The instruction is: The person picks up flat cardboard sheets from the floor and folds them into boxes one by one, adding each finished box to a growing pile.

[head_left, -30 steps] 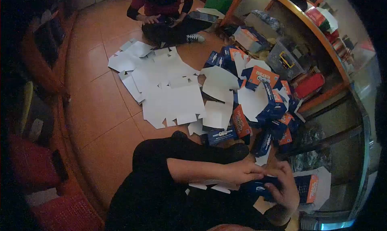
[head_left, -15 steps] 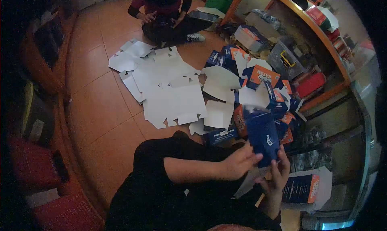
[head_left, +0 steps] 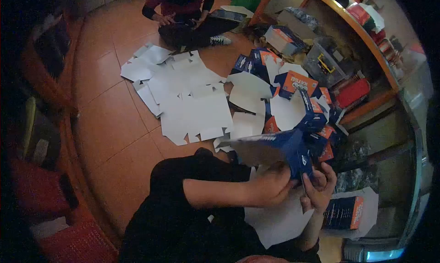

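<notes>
I hold a partly folded cardboard box [head_left: 300, 155], dark blue outside with a small white logo and pale inside, over my lap. One panel sticks out to the left, and a white flap [head_left: 279, 224] hangs down toward my legs. My left hand [head_left: 273, 186] is closed on the box's lower edge, its fingertips partly hidden. On the other side, my right hand [head_left: 321, 187] grips the box's right lower edge between thumb and bent fingers. Just beyond lies a heap of blue and orange boxes [head_left: 300, 83], some printed KATSU.
Flat white cardboard sheets [head_left: 197, 116] lie overlapped on the tiled floor. Across from me sits another person [head_left: 181, 11]. A shelf at right holds a clear bin [head_left: 323, 66] and a red container [head_left: 353, 93]. Another flattened box [head_left: 350, 212] lies at lower right.
The box has turned and opened: one panel now swings out left and the white flap spreads below. My left hand has closed round its edge; my right hand has shifted slightly.
</notes>
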A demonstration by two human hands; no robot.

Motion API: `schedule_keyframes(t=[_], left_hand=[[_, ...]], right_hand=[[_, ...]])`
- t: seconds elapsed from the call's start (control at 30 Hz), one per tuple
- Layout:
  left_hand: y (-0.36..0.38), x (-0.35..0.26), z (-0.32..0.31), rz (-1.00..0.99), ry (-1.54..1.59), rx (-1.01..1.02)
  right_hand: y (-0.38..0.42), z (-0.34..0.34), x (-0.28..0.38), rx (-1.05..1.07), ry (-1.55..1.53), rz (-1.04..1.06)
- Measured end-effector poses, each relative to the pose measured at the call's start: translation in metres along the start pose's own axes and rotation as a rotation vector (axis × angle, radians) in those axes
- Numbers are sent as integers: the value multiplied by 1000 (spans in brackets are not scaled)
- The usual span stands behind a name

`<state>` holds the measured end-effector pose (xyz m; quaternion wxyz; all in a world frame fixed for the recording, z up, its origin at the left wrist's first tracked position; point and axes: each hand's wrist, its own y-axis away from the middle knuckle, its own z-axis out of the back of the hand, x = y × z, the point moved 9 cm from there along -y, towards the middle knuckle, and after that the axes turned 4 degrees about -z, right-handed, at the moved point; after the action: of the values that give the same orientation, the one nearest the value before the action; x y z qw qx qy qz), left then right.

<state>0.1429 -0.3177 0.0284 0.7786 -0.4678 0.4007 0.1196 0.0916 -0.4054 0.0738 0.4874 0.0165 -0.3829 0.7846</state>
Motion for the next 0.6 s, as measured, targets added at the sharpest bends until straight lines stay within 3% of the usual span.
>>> schedule_keyframes(t=[0.03, 0.13, 0.23, 0.33, 0.4, 0.47, 0.53, 0.6], left_hand=[[1, -10, -1, -104, -112, -34], [8, -5, -15, -103, -198, -41], [8, -20, -17, -276, -183, 54], [4, -33, -7, -429, -115, 187], [-8, 22, 17, 49, 632, -70], [-12, 45, 37, 281, 1140, -298], [-21, 56, 72, 311, 1315, -489], [-22, 70, 84, 336, 1327, -570]], right_hand=[[0, 0, 1, -11, 3, -9], [-1, -6, 5, -56, -6, 54], [-12, -4, 13, 10, -106, -40], [13, 17, -14, -244, -334, -260], [18, 30, -15, -283, -240, -88], [23, 34, -5, -247, -52, 49], [26, 25, 7, -141, 227, 148], [18, 8, 10, 78, 163, 46]])
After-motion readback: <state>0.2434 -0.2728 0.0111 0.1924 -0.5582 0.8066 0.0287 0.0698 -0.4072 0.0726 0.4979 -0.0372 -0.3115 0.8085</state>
